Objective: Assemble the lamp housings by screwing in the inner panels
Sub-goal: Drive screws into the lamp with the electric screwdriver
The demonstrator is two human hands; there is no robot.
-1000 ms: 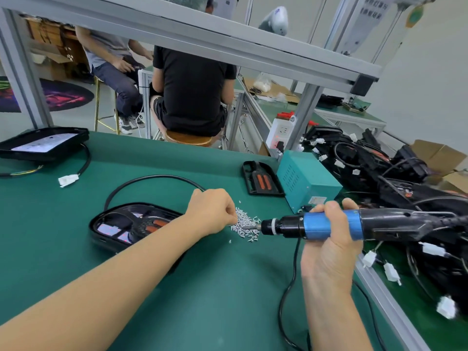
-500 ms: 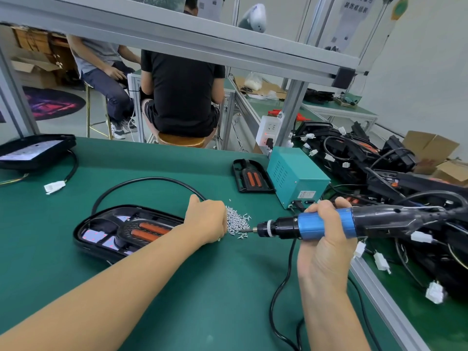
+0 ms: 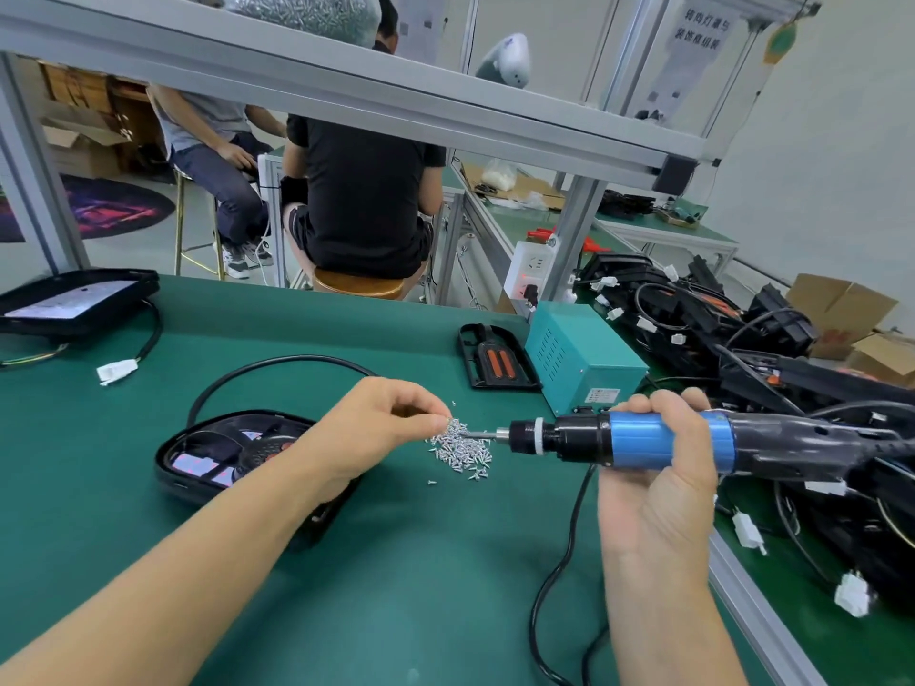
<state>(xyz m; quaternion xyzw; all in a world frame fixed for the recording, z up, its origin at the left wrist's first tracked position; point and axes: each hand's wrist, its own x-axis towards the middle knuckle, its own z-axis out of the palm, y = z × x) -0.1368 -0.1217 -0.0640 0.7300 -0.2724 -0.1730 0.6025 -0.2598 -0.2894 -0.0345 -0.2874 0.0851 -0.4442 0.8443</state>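
The left hand (image 3: 376, 428), which half a second ago was laid knuckles-up over the near edge of the screw pile (image 3: 460, 450), is now lifted slightly, and its fingers (image 3: 426, 424) are drawn together at the top of the pile, just at the bit of the electric screwdriver (image 3: 638, 440); a screw appears to be pinched there, though it is too small for that to be confirmed. The screwdriver is held level above the bench (image 3: 396, 586) by the right hand (image 3: 658, 492), whose fingers are wrapped round the blue grip, and its bit is now brought closer to the left fingertips. This is judged to be the loading of a screw onto the bit, so no fastening is yet begun. The lamp housing (image 3: 223, 453), with its inner panel showing, lies on the bench to the left of the pile, partly covered by the left forearm. A spare inner panel (image 3: 495, 358) is seen further back, beside the teal power box (image 3: 579, 358).
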